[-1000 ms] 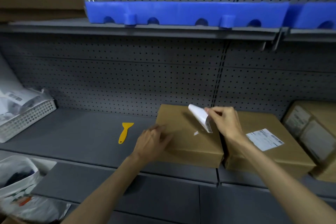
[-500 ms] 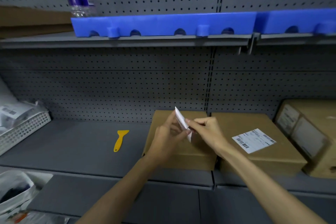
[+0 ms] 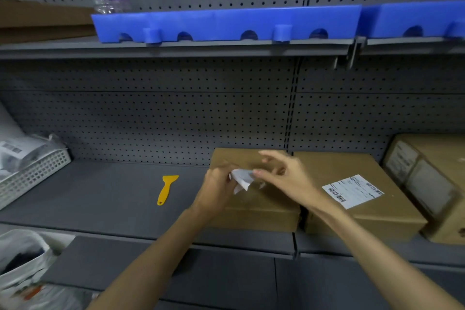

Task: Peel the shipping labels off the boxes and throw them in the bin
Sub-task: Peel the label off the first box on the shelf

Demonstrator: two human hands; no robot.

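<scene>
Labels are the job here, and one peeled label is off its box, crumpled between both hands just above the left box on the shelf. The left hand has its fingers curled round the paper's left side. The right hand touches the paper's right edge with a fingertip or two while its other fingers spread loosely; whether it truly pinches the paper I cannot tell for sure.

My reading is that the peeling step for this box is done and the wadding-up is in hand, so the sticky sheet can be thrown away. The next move calls for carrying the wad down and to the left, where a white-lined bin shows at the lower left corner, and shaking it free, since the adhesive may cling to the fingers.

Work remains: the middle box, just beside the first, carries a white shipping label flat on its top, and a further box on the right shows labels too. A yellow scraper lies on the shelf to the left, near enough to lift a stubborn corner.
</scene>
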